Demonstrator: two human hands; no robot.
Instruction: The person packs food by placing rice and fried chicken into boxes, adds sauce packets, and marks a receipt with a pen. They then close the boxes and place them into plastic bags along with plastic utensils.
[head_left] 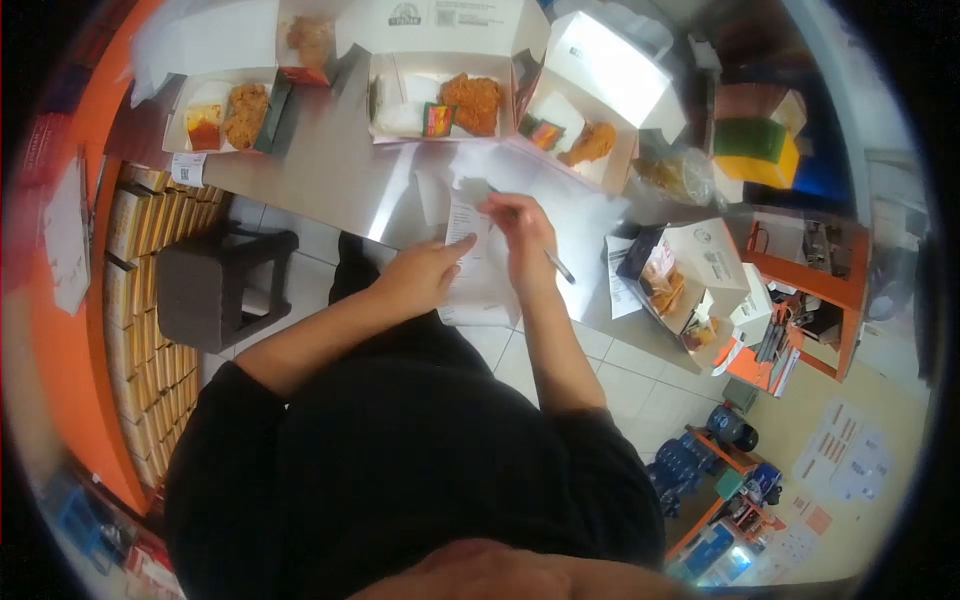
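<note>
A long printed receipt (pixel 467 255) hangs over the front edge of the metal table (pixel 330 150). My left hand (pixel 425 273) lies on the receipt's left side, with its fingers on the paper. To the right, my right hand (pixel 518 228) is closed round a pen (pixel 558 264), whose far end sticks out below the hand. Above the hands stands an open box (pixel 430 62) with fried chicken (pixel 471 104), a wrapped white portion and a sauce packet (pixel 438 120). Beside it, a second open box (pixel 605 70) holds chicken (pixel 590 144) and another packet (pixel 541 133).
An open box (pixel 270 130) with chicken stands at the back left, another (pixel 700 255) at the right beside a paper slip (pixel 624 280). A yellow-green box (pixel 756 150) and a plastic bag (pixel 680 175) are back right. A dark stool (pixel 200 290) stands on the left.
</note>
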